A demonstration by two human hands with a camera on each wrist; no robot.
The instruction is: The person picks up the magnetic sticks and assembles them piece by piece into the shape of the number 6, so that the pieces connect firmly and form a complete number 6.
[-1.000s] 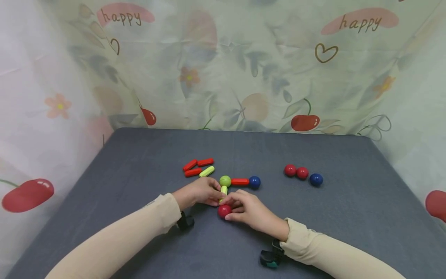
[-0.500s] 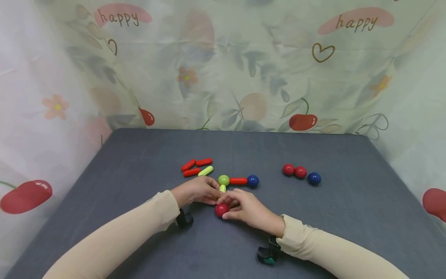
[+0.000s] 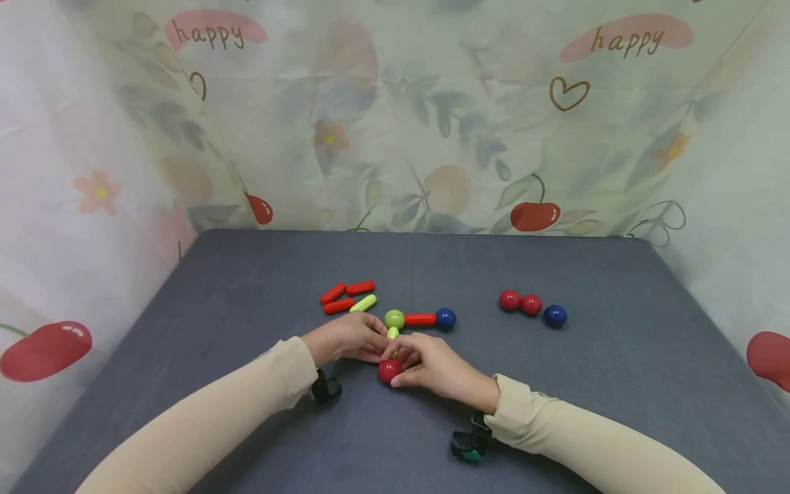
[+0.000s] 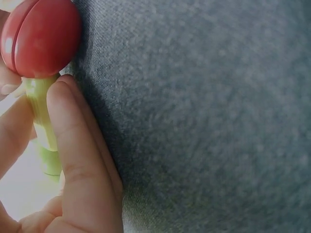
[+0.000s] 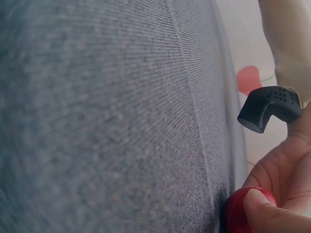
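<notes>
My left hand (image 3: 354, 337) pinches a yellow-green rod (image 4: 43, 109) between thumb and fingers. At the rod's near end is a red ball (image 3: 389, 371), which my right hand (image 3: 441, 367) grips with thumb and fingers. In the left wrist view the ball meets the rod with no gap showing. The rod's far end reaches a light green ball (image 3: 394, 319). From that ball a red rod (image 3: 420, 320) runs right to a dark blue ball (image 3: 446, 319). The right wrist view shows my thumb (image 5: 257, 199) on the red ball.
Left of the joined pieces lie several loose red rods (image 3: 360, 287) and a loose yellow-green rod (image 3: 364, 302). Farther right on the dark grey table (image 3: 617, 384) are two red balls (image 3: 509, 300) and a dark blue ball (image 3: 555, 316). A patterned cloth (image 3: 407, 137) hangs behind.
The red ball and my right hand have shifted slightly left and up in the head view, which itself drifts a little. Both hands keep their holds; the loose pieces stay put.
</notes>
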